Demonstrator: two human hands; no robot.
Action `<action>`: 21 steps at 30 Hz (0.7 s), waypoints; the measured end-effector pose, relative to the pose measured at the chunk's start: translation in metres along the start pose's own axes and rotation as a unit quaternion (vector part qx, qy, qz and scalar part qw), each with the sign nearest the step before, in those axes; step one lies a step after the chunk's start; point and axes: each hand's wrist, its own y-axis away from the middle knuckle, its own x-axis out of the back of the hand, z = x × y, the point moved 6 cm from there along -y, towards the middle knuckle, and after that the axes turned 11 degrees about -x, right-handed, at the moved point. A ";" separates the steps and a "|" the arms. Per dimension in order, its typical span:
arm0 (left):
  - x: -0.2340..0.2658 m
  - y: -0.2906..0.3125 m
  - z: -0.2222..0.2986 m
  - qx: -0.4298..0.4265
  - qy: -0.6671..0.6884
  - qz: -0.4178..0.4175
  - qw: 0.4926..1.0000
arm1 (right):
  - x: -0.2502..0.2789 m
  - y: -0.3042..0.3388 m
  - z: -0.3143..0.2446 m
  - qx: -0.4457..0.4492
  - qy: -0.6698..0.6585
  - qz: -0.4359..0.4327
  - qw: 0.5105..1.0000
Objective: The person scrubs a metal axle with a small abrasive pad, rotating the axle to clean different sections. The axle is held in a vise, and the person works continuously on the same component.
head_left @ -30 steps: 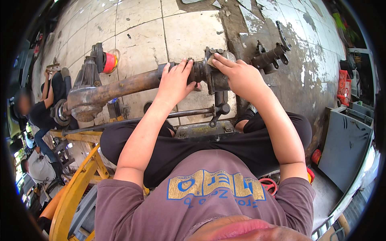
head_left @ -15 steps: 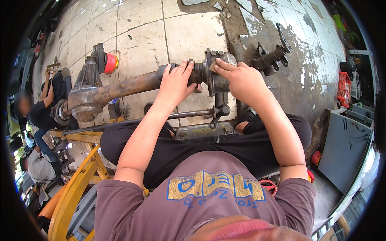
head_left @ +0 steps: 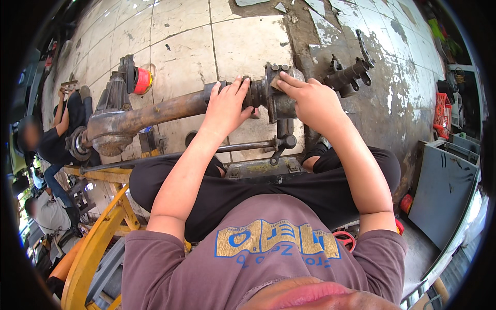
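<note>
A rusty vehicle axle housing lies across in front of me, its bulging differential end at the left. My left hand grips the tube near its right end, fingers spread over the top and thumb on the near side. My right hand presses a small tan piece that looks like sandpaper onto the rounded steering knuckle, beside the bolted flange. Index and middle fingers are stretched over the piece; the other fingers are curled. Below runs a thin steering rod with a joint at its right end.
A dark shaft-like part projects beyond the knuckle. A red can stands behind the differential. Nearer left is a yellow metal frame; at right are a grey metal cabinet and a red crate. Another person sits far left.
My right hand has slid slightly to the right over the knuckle with the tan piece under its fingertips. My left hand stays in place on the tube.
</note>
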 end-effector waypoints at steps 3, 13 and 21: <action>0.000 0.000 -0.001 0.002 0.002 -0.002 1.000 | 0.000 -0.004 -0.002 -0.008 0.006 0.010 1.000; 0.000 0.000 -0.001 0.008 0.000 -0.012 1.000 | -0.002 0.000 -0.002 0.009 0.037 0.008 0.999; 0.003 -0.001 -0.001 0.003 0.002 -0.006 1.000 | -0.005 -0.001 0.000 -0.002 -0.004 0.031 1.000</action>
